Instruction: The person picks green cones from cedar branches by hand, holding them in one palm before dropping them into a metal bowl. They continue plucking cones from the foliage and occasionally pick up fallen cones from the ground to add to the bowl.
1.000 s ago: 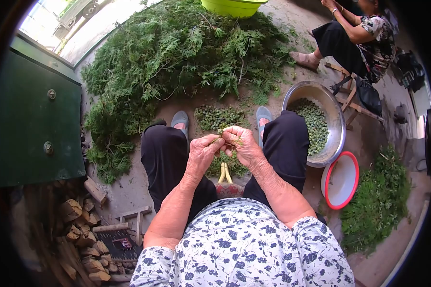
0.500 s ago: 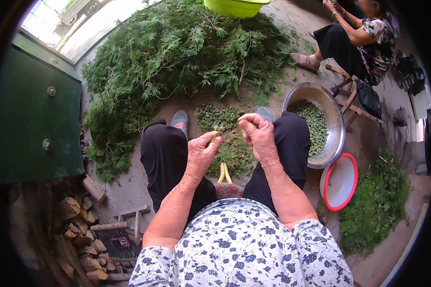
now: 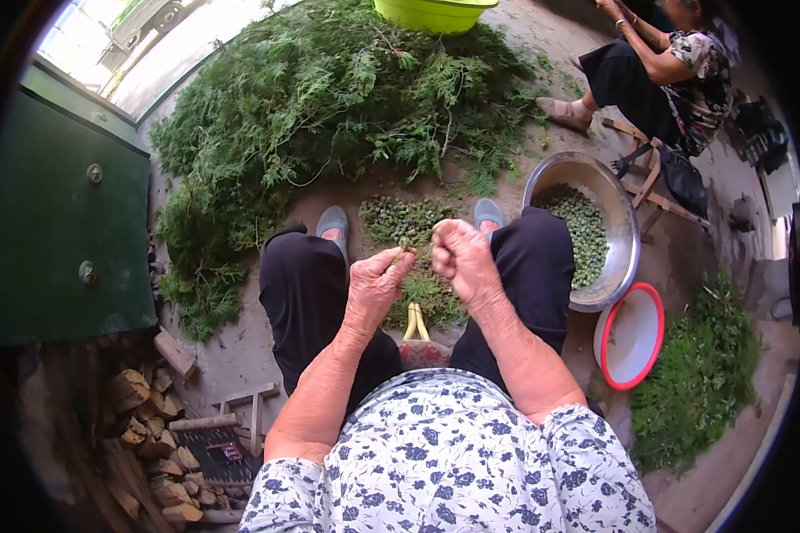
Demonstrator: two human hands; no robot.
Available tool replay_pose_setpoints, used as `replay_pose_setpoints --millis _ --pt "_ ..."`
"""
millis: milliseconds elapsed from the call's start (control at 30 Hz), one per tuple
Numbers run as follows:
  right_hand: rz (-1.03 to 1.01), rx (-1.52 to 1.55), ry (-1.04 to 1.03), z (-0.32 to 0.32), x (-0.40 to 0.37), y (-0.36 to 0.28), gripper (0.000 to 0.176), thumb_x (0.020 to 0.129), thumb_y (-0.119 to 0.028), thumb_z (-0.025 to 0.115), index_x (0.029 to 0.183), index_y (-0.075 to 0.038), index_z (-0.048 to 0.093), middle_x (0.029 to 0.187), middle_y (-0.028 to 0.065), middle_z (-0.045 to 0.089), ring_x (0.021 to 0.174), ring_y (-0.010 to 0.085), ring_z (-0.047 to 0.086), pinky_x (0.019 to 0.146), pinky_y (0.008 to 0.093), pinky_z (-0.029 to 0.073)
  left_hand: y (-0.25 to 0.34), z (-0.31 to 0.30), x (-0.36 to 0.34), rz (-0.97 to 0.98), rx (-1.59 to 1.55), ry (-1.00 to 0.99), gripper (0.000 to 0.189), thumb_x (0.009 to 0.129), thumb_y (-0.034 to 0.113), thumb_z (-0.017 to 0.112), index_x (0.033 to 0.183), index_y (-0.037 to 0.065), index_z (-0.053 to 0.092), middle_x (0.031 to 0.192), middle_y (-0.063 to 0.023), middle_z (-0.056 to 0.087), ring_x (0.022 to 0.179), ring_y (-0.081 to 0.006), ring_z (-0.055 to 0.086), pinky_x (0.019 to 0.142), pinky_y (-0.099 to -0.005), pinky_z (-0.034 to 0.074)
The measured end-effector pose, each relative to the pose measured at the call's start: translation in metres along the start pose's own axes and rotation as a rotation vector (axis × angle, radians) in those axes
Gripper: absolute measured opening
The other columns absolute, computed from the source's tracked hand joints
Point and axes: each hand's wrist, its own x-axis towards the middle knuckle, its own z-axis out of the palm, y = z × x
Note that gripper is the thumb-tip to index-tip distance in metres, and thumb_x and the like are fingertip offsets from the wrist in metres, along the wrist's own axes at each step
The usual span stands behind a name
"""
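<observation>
My left hand (image 3: 378, 284) is closed in a pinch on a small green sprig (image 3: 405, 243), whose tip pokes up above the thumb and fingers. Just to its right, my right hand (image 3: 469, 265) is raised with the fingers curled in; whatever they hold, if anything, is hidden. The two hands are a short gap apart, between my knees. Below them on the floor lies a heap of small green seed cones (image 3: 400, 218) with loose leafy bits (image 3: 431, 293) nearer me. A metal basin (image 3: 629, 253) beside my right knee contains many green seed cones (image 3: 585, 233).
A large pile of evergreen branches (image 3: 329, 98) spreads ahead, with a lime-green tub (image 3: 436, 14) behind. A red-rimmed basin (image 3: 603, 351) leans by cut greenery (image 3: 693, 382) at right. Another person (image 3: 658, 71) sits at upper right. Firewood (image 3: 164, 444) and a green cabinet (image 3: 62, 213) are at left.
My right hand has shifted slightly left and down, closer to my left hand, with its fingers turned in. The left hand stays nearly still with the sprig.
</observation>
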Motion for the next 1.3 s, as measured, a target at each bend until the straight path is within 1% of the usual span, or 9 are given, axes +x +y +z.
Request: replay_pose_setpoints --millis 367,433,533,667,733,767,867,1000,1300 --pt "0.217 -0.406 -0.174 0.006 -0.002 -0.018 0.025 0.089 -0.018 0.062 0.108 -0.002 0.063 0.078 -0.0016 0.06 0.054 0.0018 0.048 0.042 0.016 0.035 -0.01 -0.003 0.002 0.162 0.177 -0.135 0.02 0.084 0.017 0.065 0.095 0.0 0.068 0.057 -0.0034 0.059 0.052 -0.0043 0.055 0.045 -0.0198 0.041" --pt "0.239 -0.474 -0.215 0.011 -0.008 -0.019 0.02 0.088 -0.017 0.062 0.102 -0.002 0.066 0.073 -0.0021 0.058 0.053 0.002 0.046 0.043 0.0165 0.034 -0.016 -0.006 0.002 0.338 0.313 -0.187 0.018 0.083 0.015 0.065 0.089 -0.002 0.066 0.06 -0.0051 0.062 0.053 -0.0058 0.056 0.047 -0.0208 0.042" --pt "0.231 -0.526 -0.256 0.013 -0.011 -0.022 0.016 0.086 -0.015 0.063 0.095 -0.002 0.067 0.07 -0.002 0.057 0.054 0.0031 0.046 0.046 0.0183 0.035 -0.011 -0.005 0.001 0.19 0.258 -0.18 0.014 0.083 0.013 0.063 0.084 -0.001 0.065 0.06 -0.0029 0.061 0.052 -0.0085 0.057 0.048 -0.0226 0.044" --pt "-0.017 -0.829 -0.254 0.014 -0.011 -0.018 0.015 0.085 -0.014 0.064 0.093 -0.001 0.066 0.071 0.0007 0.056 0.058 0.0085 0.051 0.051 0.0229 0.04 -0.017 0.001 0.006 0.331 0.364 -0.16 0.009 0.083 0.008 0.06 0.082 0.0 0.064 0.057 -0.0043 0.055 0.049 -0.0086 0.052 0.048 -0.0262 0.043" --pt "-0.633 -1.237 -0.172 0.018 -0.012 -0.012 0.011 0.083 -0.011 0.063 0.087 -0.001 0.064 0.074 0.0081 0.057 0.065 0.0201 0.057 0.058 0.0305 0.045 -0.012 0.006 0.009 0.398 0.43 -0.153 0.009 0.083 0.007 0.059 0.083 -0.001 0.063 0.057 -0.0054 0.054 0.05 -0.0091 0.052 0.048 -0.0267 0.042" --pt "-0.583 -1.251 -0.104 0.02 -0.017 -0.011 0.011 0.083 -0.013 0.06 0.084 -0.002 0.06 0.08 0.0159 0.054 0.075 0.034 0.058 0.066 0.0385 0.049 -0.008 0.008 0.01 0.332 0.368 -0.125 0.009 0.083 0.007 0.059 0.084 0.0 0.063 0.057 -0.0054 0.054 0.051 -0.0094 0.052 0.049 -0.0265 0.042" --pt "-0.75 -1.361 0.024 0.02 -0.019 -0.012 0.012 0.084 -0.014 0.06 0.089 -0.003 0.058 0.083 0.0146 0.053 0.074 0.0331 0.058 0.066 0.04 0.049 -0.003 0.02 0.019 0.331 0.312 -0.093 0.01 0.082 0.009 0.061 0.083 0.0 0.064 0.058 -0.006 0.054 0.053 -0.008 0.049 0.05 -0.0264 0.041" --pt "-0.788 -1.45 0.168 0.023 -0.027 -0.028 0.009 0.082 -0.005 0.061 0.091 -0.002 0.058 0.083 0.0144 0.052 0.075 0.0325 0.057 0.065 0.0388 0.046 0.022 0.038 0.027 0.239 0.262 -0.096 0.012 0.08 0.012 0.063 0.081 0.001 0.064 0.062 -0.0176 0.055 0.049 -0.0222 0.055 0.051 -0.0316 0.044" --pt "-0.996 -1.765 0.273 0.014 -0.044 -0.087 0.014 0.077 -0.003 0.057 0.091 -0.004 0.056 0.084 0.0105 0.05 0.077 0.027 0.056 0.063 0.0369 0.048 0.062 0.064 0.026 0.702 0.64 -0.156 0.012 0.078 0.012 0.065 0.072 0.004 0.058 0.061 -0.0106 0.058 0.055 -0.0279 0.06 0.049 -0.0351 0.047"
